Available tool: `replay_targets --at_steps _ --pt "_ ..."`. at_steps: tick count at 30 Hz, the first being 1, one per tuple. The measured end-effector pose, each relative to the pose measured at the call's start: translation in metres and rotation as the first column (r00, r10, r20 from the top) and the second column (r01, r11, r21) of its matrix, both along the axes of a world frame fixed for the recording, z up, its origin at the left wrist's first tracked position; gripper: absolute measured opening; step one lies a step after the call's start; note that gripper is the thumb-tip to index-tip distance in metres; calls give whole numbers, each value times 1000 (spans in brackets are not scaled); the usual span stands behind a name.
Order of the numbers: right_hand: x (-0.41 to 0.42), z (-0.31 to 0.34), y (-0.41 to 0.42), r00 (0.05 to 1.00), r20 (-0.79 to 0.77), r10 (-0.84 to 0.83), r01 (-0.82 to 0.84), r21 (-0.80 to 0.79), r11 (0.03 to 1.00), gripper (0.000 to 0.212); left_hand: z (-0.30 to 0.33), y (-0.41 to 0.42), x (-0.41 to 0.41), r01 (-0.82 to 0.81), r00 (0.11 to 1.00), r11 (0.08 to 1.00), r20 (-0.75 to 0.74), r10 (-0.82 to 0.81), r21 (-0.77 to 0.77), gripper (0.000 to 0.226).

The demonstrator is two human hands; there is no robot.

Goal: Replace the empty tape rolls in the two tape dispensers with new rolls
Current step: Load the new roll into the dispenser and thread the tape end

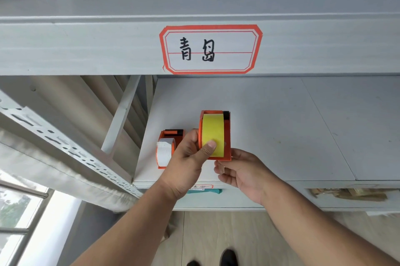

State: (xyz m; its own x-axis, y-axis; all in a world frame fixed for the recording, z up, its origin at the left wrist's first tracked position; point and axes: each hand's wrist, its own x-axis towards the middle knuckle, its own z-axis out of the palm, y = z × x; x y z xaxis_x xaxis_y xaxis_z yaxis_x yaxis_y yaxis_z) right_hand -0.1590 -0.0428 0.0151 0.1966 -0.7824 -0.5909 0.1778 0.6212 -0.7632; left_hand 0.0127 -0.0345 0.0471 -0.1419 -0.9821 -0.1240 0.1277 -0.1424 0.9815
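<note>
Two orange tape dispensers stand on the grey shelf [281, 135]. The larger dispenser [226, 135] carries a yellow tape roll [213, 129]. My left hand [190, 157] grips this roll, thumb pressed on its front face. My right hand [240, 170] is just below the dispenser's near end, its fingers touching the base. The smaller dispenser [171, 135] sits to the left with a white tape roll [165, 151] in it, partly hidden behind my left hand.
An upper shelf beam carries a red-bordered handwritten label [211, 49]. A perforated metal upright [65, 144] slants at the left. The shelf's front edge [303, 184] has a small label. Paper scraps [350, 195] lie below at the right. Floor and my shoes [227, 258] show underneath.
</note>
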Motion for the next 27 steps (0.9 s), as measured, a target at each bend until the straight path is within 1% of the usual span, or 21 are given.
replay_targets --at_steps 4,6,9,11,12,14,15,16,19,21,23,25,27 --pt "4 -5 4 996 -16 -85 85 -26 996 17 -6 -1 1 6 1000 1000 -20 -6 0 37" --pt "7 -7 4 990 51 -133 134 -26 991 17 -8 -1 2 13 1000 1000 -24 -14 -7 34" --pt "7 -4 3 970 181 -161 163 5 987 30 -9 -1 3 25 999 999 -41 -25 -20 34" --pt "3 -1 0 945 279 -171 163 54 985 41 -8 -2 5 35 999 999 -39 -37 -30 38" --pt "0 2 -1 928 325 -179 159 88 983 42 -9 -3 7 45 999 998 -29 -46 -31 37" --pt "-3 5 -6 908 370 -194 141 166 976 41 -15 -6 9 77 997 996 -2 -77 -34 30" --pt "-5 5 -8 910 367 -196 134 188 973 45 -20 -7 11 97 995 995 10 -96 -32 28" --pt "-5 4 -12 924 333 -190 132 189 973 47 -25 -8 12 114 993 993 24 -114 -21 27" --pt "-3 -11 -24 970 150 -189 167 149 975 29 -38 -8 11 142 984 990 106 -142 14 24" --pt "0 -26 -31 977 52 -205 194 158 968 22 -49 -9 6 111 976 994 189 -112 15 21" --pt "3 -42 -36 978 -31 -204 207 188 960 20 -66 -12 2 75 966 997 249 -74 4 17" --pt "9 -58 -40 975 -89 -201 216 220 951 24 -85 -15 -2 63 950 998 306 -65 16 17" --pt "14 -74 -43 968 -128 -214 240 242 940 28 -100 -18 -1 52 943 997 326 -67 52 18"
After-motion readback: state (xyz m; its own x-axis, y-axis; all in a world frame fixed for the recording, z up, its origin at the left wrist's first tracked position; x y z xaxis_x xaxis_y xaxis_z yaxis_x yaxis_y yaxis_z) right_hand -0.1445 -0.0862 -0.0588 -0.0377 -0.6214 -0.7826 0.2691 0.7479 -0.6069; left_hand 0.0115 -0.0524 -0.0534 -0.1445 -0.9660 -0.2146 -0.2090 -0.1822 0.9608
